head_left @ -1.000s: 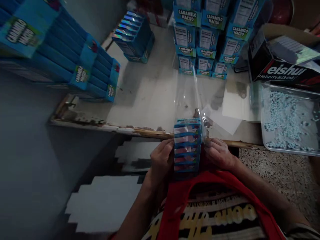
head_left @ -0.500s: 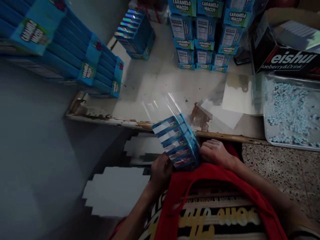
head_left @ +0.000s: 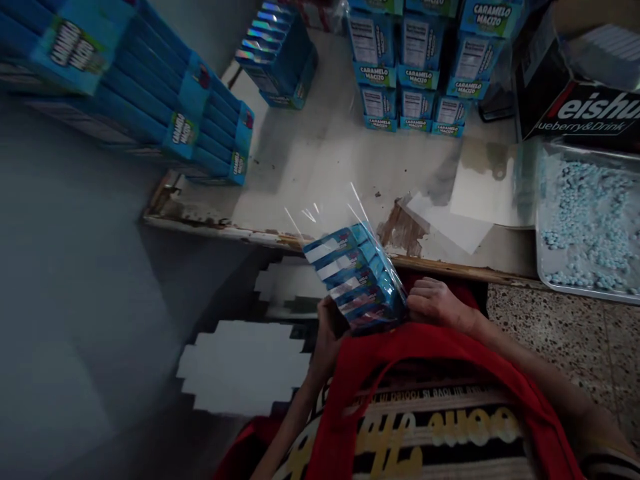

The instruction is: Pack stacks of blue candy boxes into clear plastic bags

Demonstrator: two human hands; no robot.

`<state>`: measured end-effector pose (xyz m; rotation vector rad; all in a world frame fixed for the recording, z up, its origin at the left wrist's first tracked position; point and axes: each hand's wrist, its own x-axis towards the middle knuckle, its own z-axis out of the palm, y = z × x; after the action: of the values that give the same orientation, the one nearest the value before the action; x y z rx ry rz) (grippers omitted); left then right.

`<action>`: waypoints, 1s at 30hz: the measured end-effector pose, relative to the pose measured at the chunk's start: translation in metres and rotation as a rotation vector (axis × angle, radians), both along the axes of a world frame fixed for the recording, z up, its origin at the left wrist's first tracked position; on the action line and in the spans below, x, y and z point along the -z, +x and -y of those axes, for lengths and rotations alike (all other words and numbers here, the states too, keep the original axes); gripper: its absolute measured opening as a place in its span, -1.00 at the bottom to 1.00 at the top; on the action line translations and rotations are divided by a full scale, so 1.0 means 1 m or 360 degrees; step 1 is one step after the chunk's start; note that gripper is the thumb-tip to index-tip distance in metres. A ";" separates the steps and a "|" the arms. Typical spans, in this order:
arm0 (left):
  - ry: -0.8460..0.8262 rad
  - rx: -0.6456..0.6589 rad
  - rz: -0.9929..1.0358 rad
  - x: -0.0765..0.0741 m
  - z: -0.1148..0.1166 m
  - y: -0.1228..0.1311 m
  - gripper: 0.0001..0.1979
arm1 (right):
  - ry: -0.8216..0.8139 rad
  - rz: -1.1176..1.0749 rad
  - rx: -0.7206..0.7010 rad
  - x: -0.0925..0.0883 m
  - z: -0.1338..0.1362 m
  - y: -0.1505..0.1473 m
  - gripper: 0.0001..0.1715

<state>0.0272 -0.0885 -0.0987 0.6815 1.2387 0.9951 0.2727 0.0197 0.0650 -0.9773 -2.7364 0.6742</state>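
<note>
A pack of several small blue candy boxes [head_left: 357, 277] sits inside a clear plastic bag [head_left: 330, 213], tilted to the left just in front of my chest. My left hand [head_left: 330, 327] is curled under the pack's lower left end. My right hand [head_left: 437, 303] is closed against its right side, fingers bent onto the plastic. The open top of the bag sticks up over the worn table edge [head_left: 225, 230].
Stacks of blue "Caramelo Macizo" boxes [head_left: 415, 67] stand at the back of the table, with flat blue cartons [head_left: 165, 107] at the left. A clear tray of pale blue candies [head_left: 585, 220] lies at the right, beside a black carton [head_left: 575, 100]. White paper sheets [head_left: 480, 193] lie on the table.
The bagged pack has tipped from upright over to the left. My left hand slid from its side down under its lower end. The view shifted slightly.
</note>
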 end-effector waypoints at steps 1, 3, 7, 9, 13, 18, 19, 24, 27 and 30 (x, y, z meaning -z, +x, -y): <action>-0.0047 -0.0009 0.0141 -0.002 -0.001 0.005 -0.08 | -0.0020 -0.0025 0.0027 0.000 0.002 0.001 -0.62; -0.0164 0.0003 0.0405 -0.013 -0.007 0.013 0.08 | -0.0037 -0.0092 0.0157 0.000 0.007 0.002 -0.66; 0.0005 0.0143 0.0565 -0.053 -0.040 0.020 0.09 | -0.0274 -0.0241 0.0577 0.000 0.010 -0.002 -0.75; 0.0186 0.0260 0.0560 -0.074 -0.061 0.019 0.07 | -0.0354 -0.0322 0.0807 -0.002 0.007 -0.004 -0.79; 0.0412 0.0515 0.0140 -0.086 -0.086 0.010 0.08 | -0.0319 -0.0386 0.1146 -0.013 0.003 0.005 -0.92; 0.0458 0.0398 -0.0641 -0.062 -0.099 0.011 0.52 | -0.0241 -0.0076 0.1140 -0.015 0.011 0.027 0.12; 0.0480 0.0393 -0.0659 -0.060 -0.103 0.015 0.51 | -0.0275 -0.0007 0.1120 -0.011 0.012 0.027 0.30; 0.0407 0.0602 -0.0432 -0.081 -0.120 0.034 -0.24 | -0.0514 0.0028 0.0957 0.008 0.004 0.012 0.25; 0.0176 0.0482 -0.0432 -0.093 -0.119 0.036 -0.19 | -0.0516 -0.0056 0.1139 0.005 0.000 0.006 0.09; 0.0133 0.0286 -0.0455 -0.090 -0.117 0.037 -0.06 | -0.0386 -0.0085 0.1322 0.002 -0.001 0.005 -0.14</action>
<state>0.0645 0.0284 -0.0084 1.0094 1.3606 0.8231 0.2779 0.0211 0.0627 -1.9210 -1.9267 0.8295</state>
